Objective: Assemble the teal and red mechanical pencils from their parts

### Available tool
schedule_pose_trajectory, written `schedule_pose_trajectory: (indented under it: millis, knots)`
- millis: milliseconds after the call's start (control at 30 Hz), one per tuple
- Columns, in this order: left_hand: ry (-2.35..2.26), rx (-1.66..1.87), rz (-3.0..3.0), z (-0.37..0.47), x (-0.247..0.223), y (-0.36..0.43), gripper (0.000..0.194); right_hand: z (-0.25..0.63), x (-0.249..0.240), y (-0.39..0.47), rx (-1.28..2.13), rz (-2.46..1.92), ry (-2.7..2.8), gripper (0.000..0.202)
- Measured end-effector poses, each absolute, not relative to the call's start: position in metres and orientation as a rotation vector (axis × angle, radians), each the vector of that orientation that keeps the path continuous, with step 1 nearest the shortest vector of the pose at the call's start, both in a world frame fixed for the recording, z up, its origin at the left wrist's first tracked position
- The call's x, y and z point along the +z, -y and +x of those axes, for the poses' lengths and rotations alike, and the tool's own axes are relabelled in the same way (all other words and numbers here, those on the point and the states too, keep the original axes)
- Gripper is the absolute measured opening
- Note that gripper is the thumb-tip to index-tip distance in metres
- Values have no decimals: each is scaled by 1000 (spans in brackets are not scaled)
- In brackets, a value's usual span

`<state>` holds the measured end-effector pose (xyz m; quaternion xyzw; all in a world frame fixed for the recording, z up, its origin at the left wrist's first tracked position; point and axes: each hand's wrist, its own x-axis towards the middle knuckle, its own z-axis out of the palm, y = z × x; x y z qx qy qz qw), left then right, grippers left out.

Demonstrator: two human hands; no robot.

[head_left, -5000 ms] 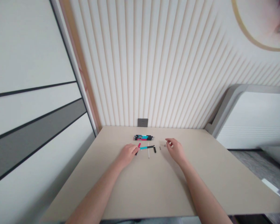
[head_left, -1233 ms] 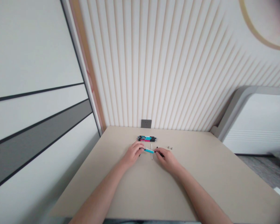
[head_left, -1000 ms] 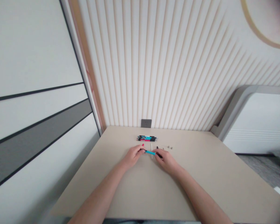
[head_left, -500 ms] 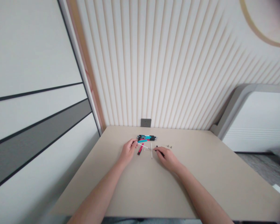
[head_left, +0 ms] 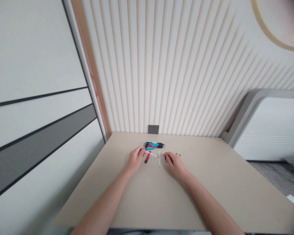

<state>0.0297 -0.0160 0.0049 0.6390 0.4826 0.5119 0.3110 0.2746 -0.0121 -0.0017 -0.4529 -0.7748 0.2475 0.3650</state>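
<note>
My left hand is closed, its fingertips pinching a thin white pen refill that slants right and down. A blue pen barrel also meets these fingers; whether they grip it too I cannot tell. My right hand is closed around a small black pen part, mostly hidden by the fingers. Between the hands a second white refill lies upright in view, and the first one's tip reaches it. A red pen barrel with a black end rests beside my left hand.
Behind the hands, several black, blue and red pens lie in a pile on the beige table. Two small metallic cone-like pieces sit just beyond my right hand. A dark socket is on the ribbed wall at the back.
My right hand has drawn slightly to the right, away from the refill tip, and less of the black part shows. My left hand is almost unmoved.
</note>
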Motion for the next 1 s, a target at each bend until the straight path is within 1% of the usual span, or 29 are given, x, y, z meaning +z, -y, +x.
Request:
schedule_pose_trajectory:
  millis: [367, 567, 833, 1000]
  knots:
    - [-1204, 1286, 1638, 33, 5, 17, 33, 265, 1, 19, 652, -1088, 2075, 29]
    - [-1185, 1282, 1647, 34, 7, 18, 35, 264, 6, 21, 568, -1146, 2130, 32]
    - [-1246, 1304, 1657, 32, 7, 17, 35, 264, 3, 20, 587, -1177, 2149, 30]
    - [-1322, 1386, 1652, 27, 6, 13, 35, 273, 4, 14, 465, -1303, 2143, 29]
